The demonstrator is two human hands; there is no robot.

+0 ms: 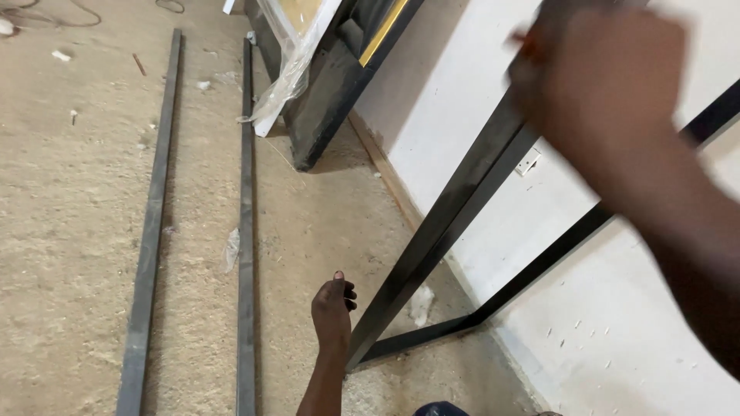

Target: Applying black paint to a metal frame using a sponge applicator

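Against white wall (462, 85): black metal frame (439, 231), two hands near it.
Right hand (601, 73) blurred, closed on frame's upper part, something orange at fingers, grip unclear. Left hand (333, 308) low beside frame's bottom corner, fingers loosely curled, holding nothing. Two long metal bars (245, 231) flat on dusty floor (69, 192), parallel, well apart. Dark panel with plastic wrap (293, 62) leaning behind.
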